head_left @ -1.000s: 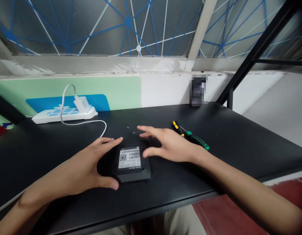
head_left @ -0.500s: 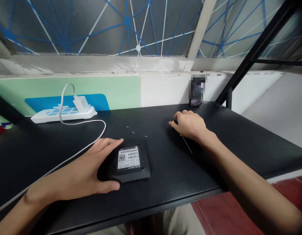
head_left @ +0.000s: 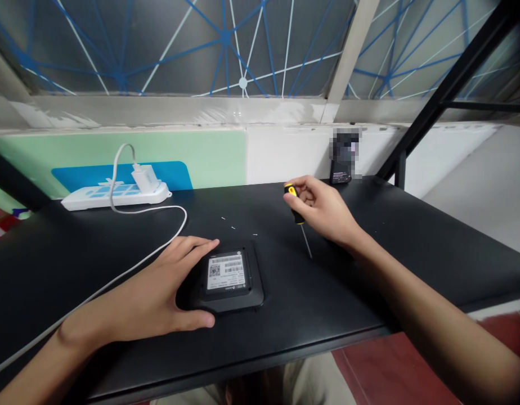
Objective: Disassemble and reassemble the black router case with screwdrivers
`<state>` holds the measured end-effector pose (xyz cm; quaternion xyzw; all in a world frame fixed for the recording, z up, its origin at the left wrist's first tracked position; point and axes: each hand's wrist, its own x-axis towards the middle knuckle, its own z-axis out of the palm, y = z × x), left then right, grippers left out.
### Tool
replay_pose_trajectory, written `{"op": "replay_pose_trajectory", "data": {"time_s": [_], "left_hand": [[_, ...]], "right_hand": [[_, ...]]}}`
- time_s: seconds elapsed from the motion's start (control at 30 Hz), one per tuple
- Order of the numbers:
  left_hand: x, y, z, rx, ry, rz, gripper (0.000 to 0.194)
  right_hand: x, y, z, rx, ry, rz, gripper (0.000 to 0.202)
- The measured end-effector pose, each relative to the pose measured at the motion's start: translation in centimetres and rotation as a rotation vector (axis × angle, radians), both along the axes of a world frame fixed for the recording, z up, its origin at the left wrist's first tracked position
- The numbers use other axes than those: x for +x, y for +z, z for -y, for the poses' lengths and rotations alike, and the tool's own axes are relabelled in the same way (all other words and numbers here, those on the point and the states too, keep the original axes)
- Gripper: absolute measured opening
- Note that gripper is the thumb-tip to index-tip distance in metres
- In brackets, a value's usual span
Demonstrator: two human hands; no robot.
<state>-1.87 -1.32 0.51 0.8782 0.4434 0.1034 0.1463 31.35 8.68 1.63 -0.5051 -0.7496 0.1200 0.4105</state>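
Observation:
A black square device [head_left: 254, 289] with a white printed label [head_left: 227, 272] lies flat on the black table. Around its left side is my left hand [head_left: 158, 292], thumb and fingers spread at the device's edges. My right hand [head_left: 321, 211] is closed on a black and yellow screwdriver [head_left: 292, 194], whose thin shaft points down toward the tabletop, right of the device. Behind the device lie three small screws, [head_left: 223, 218] being the farthest screw's place.
A white power strip [head_left: 78, 199] with a white charger [head_left: 145, 179] stands at the back left. Its white cable [head_left: 129, 269] runs past my left forearm. A phone [head_left: 342, 163] leans on the wall behind my right hand. The black table [head_left: 285, 332] ends at a front edge.
My right hand has lifted the screwdriver off the tabletop and turned it more upright, its handle now showing in the fingers. My left hand stays around the device. The view has shifted slightly.

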Motion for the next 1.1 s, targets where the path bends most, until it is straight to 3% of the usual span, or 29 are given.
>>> {"op": "replay_pose_trajectory", "data": {"time_s": [0.13, 0.33, 0.6, 1.1], "left_hand": [[0.0, -0.1, 0.1, 0.0, 0.008, -0.012, 0.096], [-0.1, -0.1, 0.1, -0.01, 0.006, -0.02, 0.096], [0.1, 0.0, 0.1, -0.02, 0.015, -0.017, 0.096], [0.9, -0.2, 0.0, 0.003, -0.016, 0.012, 0.091]], "right_hand": [[-0.8, 0.1, 0.7, 0.076, 0.118, -0.396, 0.027], [-1.6, -0.3, 0.8, 0.136, 0.174, -0.632, 0.028], [-2.3, -0.5, 0.8, 0.17, 0.174, -0.727, 0.04], [-4.1, -3.3, 0.5, -0.136, 0.354, -0.736, 0.041]]}}
